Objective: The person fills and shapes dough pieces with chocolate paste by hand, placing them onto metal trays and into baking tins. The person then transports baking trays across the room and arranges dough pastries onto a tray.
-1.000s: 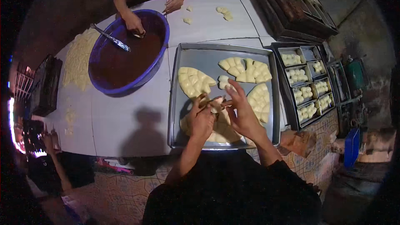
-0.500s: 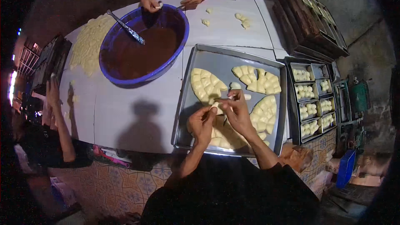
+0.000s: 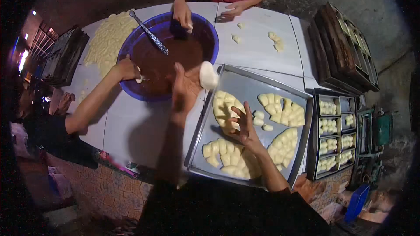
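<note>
My left hand (image 3: 187,91) is held between the basin's near right side and the tray, thumb raised. A flattened piece of pale dough (image 3: 208,75) rests on its fingers. Fingers spread and holding nothing, my right hand (image 3: 246,127) hovers above the metal tray (image 3: 253,73). Wedge-shaped groups of dough pieces (image 3: 283,110) lie in that tray, with a few small loose pieces (image 3: 259,119) in the middle. The blue basin (image 3: 213,39) holds a brown filling (image 3: 164,61). A long utensil (image 3: 148,32) with a smeared end leans over its far left rim.
A co-worker's hand (image 3: 127,69) reaches into the basin from the left; another person's hand (image 3: 183,15) is over its far rim. A spread of dough (image 3: 109,39) covers the table's far left. At right are filled bread pans (image 3: 334,135) and stacked pans (image 3: 343,46).
My hands have parted: the left has moved left toward the basin with the dough, and the right has let go. The left co-worker's hand has reached into the basin. The view has shifted.
</note>
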Available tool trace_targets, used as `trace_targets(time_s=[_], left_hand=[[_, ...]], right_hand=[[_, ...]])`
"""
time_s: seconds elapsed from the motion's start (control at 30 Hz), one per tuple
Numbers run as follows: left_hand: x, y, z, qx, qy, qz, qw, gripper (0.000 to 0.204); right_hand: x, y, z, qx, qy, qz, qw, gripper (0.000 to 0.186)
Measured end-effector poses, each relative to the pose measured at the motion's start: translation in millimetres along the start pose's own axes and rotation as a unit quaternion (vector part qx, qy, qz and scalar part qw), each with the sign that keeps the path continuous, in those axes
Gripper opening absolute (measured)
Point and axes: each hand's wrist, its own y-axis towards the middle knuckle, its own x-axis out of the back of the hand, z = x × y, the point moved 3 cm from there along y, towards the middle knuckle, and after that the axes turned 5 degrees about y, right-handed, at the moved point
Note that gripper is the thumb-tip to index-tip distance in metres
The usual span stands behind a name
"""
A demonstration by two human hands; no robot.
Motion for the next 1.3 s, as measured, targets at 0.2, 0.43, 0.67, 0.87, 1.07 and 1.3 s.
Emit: trace_targets(time_s=[0.2,0.43,0.67,0.87,1.07,1.3], left_hand=[[146.9,69.3,-18.6,0.261,0.687,-0.101,0.670,0.086],[65.0,30.7,-27.8,0.210,0.594,-0.138,0.765,0.080],[-22.0,-100.0,39.8,0.172,0.124,-0.184,0.960,0.056],[-38.9,-148.1,61.6,0.159,0.141,-0.137,0.967,0.045],[-57.3,-159.2,82.0,0.067,0.289,-0.050,0.954,0.026],[-62.3,-161.0,107.8,0.142,0.206,-0.112,0.962,0.022]], right_hand=[[-18.0,7.7,-13.1,-0.001,0.032,-0.002,0.999,0.106],[-9.3,9.8,-19.2,-0.022,0.118,-0.101,0.988,0.083],[-27.6,5.9,-32.8,-0.133,0.318,-0.155,0.926,0.033],[-44.7,-34.6,9.1,0.142,-0.432,-0.086,0.886,0.042],[-19.0,-55.9,23.9,0.164,-0.061,-0.176,0.969,0.013],[-23.3,-76.9,42.4,0.115,-0.271,-0.116,0.949,0.022]])
